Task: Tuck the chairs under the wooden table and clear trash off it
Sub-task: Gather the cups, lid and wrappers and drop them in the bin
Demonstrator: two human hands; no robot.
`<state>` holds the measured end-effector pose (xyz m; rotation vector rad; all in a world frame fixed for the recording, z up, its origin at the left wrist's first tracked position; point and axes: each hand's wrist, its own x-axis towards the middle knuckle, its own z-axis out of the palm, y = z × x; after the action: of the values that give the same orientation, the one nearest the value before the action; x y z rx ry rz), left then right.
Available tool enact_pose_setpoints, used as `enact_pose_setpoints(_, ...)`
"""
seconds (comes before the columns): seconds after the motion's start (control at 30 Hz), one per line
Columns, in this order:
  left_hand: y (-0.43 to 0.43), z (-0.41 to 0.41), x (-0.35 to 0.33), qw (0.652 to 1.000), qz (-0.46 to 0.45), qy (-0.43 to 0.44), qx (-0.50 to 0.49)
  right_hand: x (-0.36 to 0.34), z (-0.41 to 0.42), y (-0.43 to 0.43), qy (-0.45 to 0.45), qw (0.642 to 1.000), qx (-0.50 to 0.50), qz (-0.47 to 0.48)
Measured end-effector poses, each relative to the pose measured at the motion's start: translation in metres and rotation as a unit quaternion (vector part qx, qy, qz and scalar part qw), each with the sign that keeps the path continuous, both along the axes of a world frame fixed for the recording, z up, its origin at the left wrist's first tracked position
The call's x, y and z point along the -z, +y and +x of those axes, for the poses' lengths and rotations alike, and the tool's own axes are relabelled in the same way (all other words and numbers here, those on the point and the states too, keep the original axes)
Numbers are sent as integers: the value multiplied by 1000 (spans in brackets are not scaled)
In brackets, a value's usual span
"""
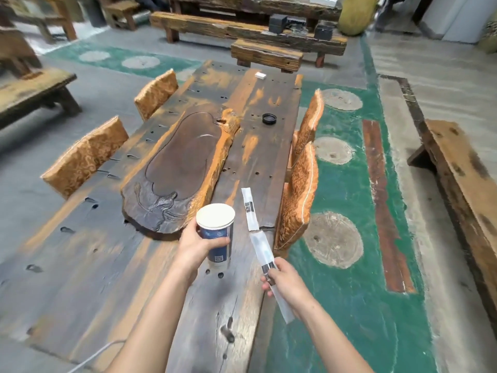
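Observation:
My left hand [197,244] grips a blue and white paper cup [216,232] just above the wooden table [80,251]. My right hand [286,282] holds a long clear plastic wrapper [265,254] by its lower part, slanted over the table's right edge. A second white wrapper [248,208] lies flat on the table beyond it. Farther off on the table lie a black round lid [269,119] and a small white box [260,75]. Two cushioned chairs [86,154] stand tucked at the left side, two more chairs [298,195] at the right side.
A carved dark tea tray [185,162] lies along the table's middle. A wooden bench [468,189] stands to the right on the green painted floor [347,265]. More benches [266,55] and low tables stand beyond the far end. A white cable [96,356] crosses the near edge.

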<state>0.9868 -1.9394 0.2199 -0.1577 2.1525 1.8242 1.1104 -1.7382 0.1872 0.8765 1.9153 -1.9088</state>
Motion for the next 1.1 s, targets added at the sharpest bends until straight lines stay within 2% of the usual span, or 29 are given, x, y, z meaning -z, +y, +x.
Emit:
enact_pose_setpoints(0.23, 26, 11, -5, 997, -24, -9, -78, 11, -48, 47, -3, 998, -58, 36)
enact_pose_setpoints(0.43, 52, 3, 17, 991, -18, -9, -129, 35, -86, 69, -2, 995, -90, 37)
enact_pose_setpoints(0.6, 74, -30, 39, 985, -7, 2, -171, 61, -144, 92, -2, 993, -111, 49)
enact_pose_setpoints(0.8, 106, -83, 74, 967, 3, 3, -256, 119, -233, 124, -31, 982, -131, 134)
enact_pose_setpoints(1.0, 114, -85, 90, 938, -12, -4, -346, 162, -321, 127, -65, 906, -258, 328)
enact_pose_setpoints(1.1, 116, -77, 90, 927, -19, -13, -373, 170, -339, 111, -21, 841, -313, 441)
